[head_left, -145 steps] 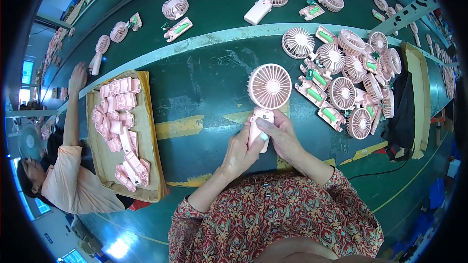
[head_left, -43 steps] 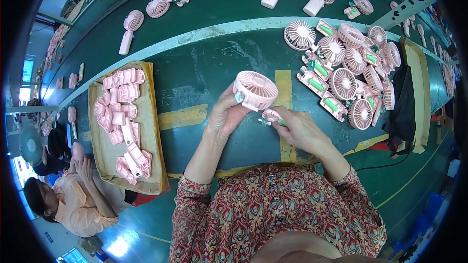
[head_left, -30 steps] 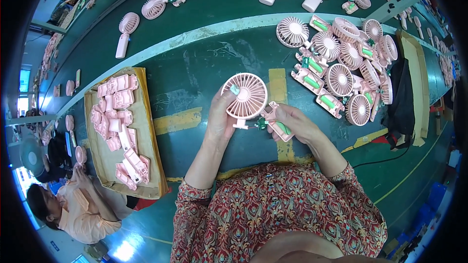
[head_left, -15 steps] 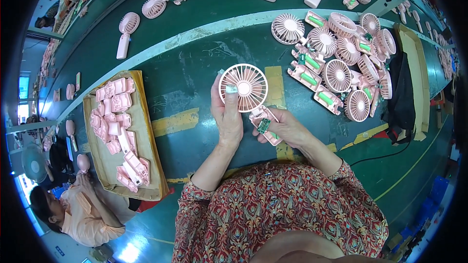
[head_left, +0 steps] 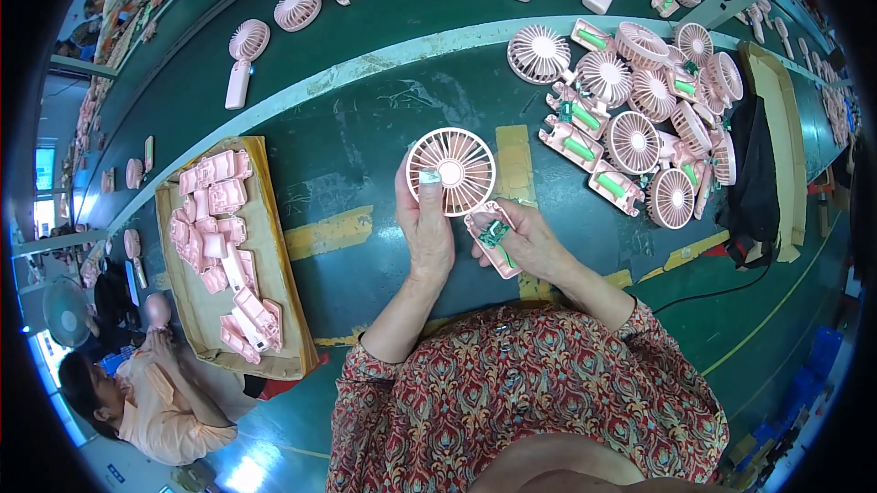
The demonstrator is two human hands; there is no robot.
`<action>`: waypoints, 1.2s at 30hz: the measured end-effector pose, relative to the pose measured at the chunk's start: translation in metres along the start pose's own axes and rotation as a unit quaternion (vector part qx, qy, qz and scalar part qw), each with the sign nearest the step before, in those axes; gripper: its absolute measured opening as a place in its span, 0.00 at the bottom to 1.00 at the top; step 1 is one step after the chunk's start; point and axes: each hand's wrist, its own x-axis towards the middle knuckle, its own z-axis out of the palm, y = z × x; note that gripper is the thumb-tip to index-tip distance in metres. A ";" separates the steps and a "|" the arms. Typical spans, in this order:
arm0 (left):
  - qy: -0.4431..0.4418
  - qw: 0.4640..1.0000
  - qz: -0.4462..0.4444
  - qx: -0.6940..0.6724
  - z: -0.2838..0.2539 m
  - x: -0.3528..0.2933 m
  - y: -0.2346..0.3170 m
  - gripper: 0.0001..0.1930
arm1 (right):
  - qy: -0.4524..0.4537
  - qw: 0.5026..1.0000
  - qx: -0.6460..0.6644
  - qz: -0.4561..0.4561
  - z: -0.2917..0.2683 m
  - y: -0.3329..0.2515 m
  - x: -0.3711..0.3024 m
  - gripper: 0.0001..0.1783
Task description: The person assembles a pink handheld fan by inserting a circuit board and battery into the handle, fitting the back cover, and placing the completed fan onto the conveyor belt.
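A pink handheld fan (head_left: 468, 191) is held over the green worktable between my two hands. My left hand (head_left: 426, 223) is closed round the left side of its round grille, the taped thumb lying across the front. The opened handle sits in my right hand (head_left: 530, 239), whose thumb is near the small green circuit board (head_left: 493, 233) inside it. Part of a green battery shows below the board; the fingers behind the handle are mostly hidden.
A cardboard tray (head_left: 297, 310) of pink casing parts stands left. Several opened fans (head_left: 632, 142) with green batteries are piled at right, by a black cloth (head_left: 749, 173). Beyond a pale dividing strip (head_left: 365, 68) lie more fans. A co-worker (head_left: 151, 392) sits at lower left.
The fan's grille has dropped slightly and shifted a little left with my left hand. My right thumb has moved over to the circuit board's edge. Fans beyond the strip have shifted slightly right.
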 end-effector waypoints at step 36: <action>-0.206 0.844 0.053 0.493 -0.008 -0.018 0.030 0.04 | 0.100 0.972 0.204 0.054 -0.008 0.024 0.021 0.26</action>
